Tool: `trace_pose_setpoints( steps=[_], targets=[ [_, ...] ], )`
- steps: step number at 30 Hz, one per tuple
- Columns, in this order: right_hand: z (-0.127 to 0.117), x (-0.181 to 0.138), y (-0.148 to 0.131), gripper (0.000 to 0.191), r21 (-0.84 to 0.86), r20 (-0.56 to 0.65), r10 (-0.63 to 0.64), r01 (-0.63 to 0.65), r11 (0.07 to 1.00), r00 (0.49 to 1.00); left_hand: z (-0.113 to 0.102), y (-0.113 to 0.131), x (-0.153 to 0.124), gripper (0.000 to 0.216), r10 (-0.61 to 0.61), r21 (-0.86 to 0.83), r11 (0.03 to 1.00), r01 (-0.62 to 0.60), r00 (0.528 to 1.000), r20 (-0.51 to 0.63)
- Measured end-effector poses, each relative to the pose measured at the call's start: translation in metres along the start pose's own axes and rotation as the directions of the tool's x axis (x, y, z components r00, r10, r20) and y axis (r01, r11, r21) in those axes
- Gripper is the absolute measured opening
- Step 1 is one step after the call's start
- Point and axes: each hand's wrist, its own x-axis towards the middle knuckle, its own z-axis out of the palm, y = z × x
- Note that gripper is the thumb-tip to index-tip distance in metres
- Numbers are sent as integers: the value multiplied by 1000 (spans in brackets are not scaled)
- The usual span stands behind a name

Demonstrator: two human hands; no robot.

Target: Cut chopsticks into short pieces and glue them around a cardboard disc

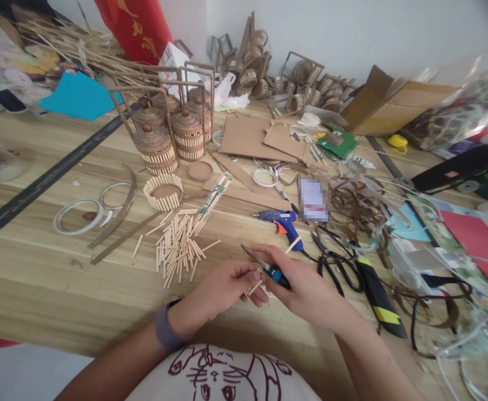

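Observation:
My left hand [235,281] is closed on short pale wooden sticks [253,288], whose ends show at the fingertips. Right beside it, my right hand [296,281] grips a utility knife [274,274] with a blue and black handle, its grey blade angled up to the left. Another stick [293,245] shows past the right fingers; I cannot tell whether it is held. A loose heap of cut sticks [179,245] lies left of the hands. Behind it stands a round base ringed with sticks [163,195]. Beyond the right hand lies a blue glue gun [279,217].
Lidded stick baskets [156,147] with tall handles stand at back left. Tape rolls [79,216] and cardboard sheets [248,138] lie about. To the right are black scissors [327,256], a large black-and-yellow cutter [380,301], glasses [417,312] and tangled brown strips [352,203].

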Motion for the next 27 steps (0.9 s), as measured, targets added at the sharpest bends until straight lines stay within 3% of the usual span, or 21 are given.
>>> trace_pose_setpoints(
  steps=[5, 9, 15, 18, 22, 27],
  targets=[
    [-2, 1, -1, 42, 5, 45, -14, 14, 1000, 999, 0, -3, -1, 44, -1, -122, 992, 8, 998, 60],
    [-4, 0, 0, 41, 20, 51, -36, 35, 999, 998, -1, -1, -3, 44, -61, -230, 969, 90, 990, 127],
    [-5, -3, 7, 41, 26, 30, -80, 79, 997, 996, -2, 1, -4, 45, -91, -257, 957, 135, 980, 177],
    [-1, -5, 9, 39, 7, -149, -94, 96, 995, 984, -2, 0, -3, 43, -69, -279, 955, 98, 991, 114],
    [15, -9, 8, 41, -87, -432, -60, 24, 996, 900, -3, -1, 1, 37, -38, -367, 930, 0, 995, -97],
    [47, -9, 2, 54, -101, -470, 18, -74, 992, 882, 0, -2, 5, 29, -37, -425, 904, -49, 981, -191]
  ],
)
